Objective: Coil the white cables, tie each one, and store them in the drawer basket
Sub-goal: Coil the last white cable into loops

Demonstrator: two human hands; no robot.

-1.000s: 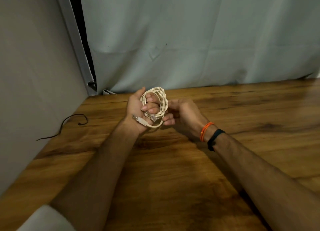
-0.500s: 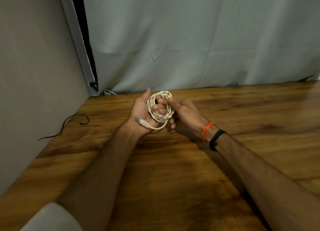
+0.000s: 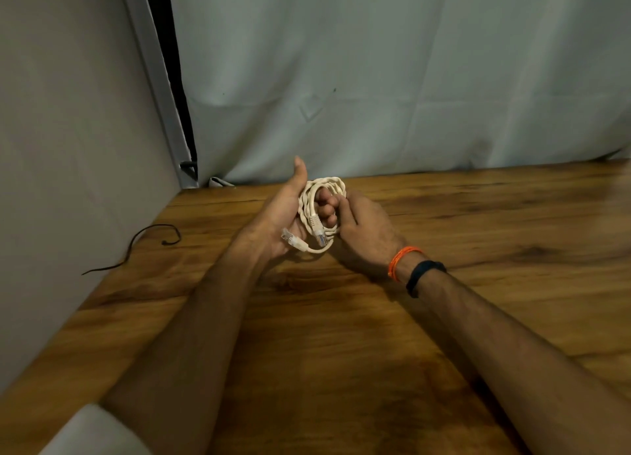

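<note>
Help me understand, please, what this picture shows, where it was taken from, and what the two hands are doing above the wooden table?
No machine is here: a person works with bare hands, and the one picture comes from a camera worn on the head, looking forward and down. The left hand has its fingers curled through a coiled white cable; the right hand holds the coil's other side. Two clear plugs stick out near the bottom. On the wooden table a thin black wire lies by the left wall. A pale curtain hangs behind. No drawer basket is visible.
</note>
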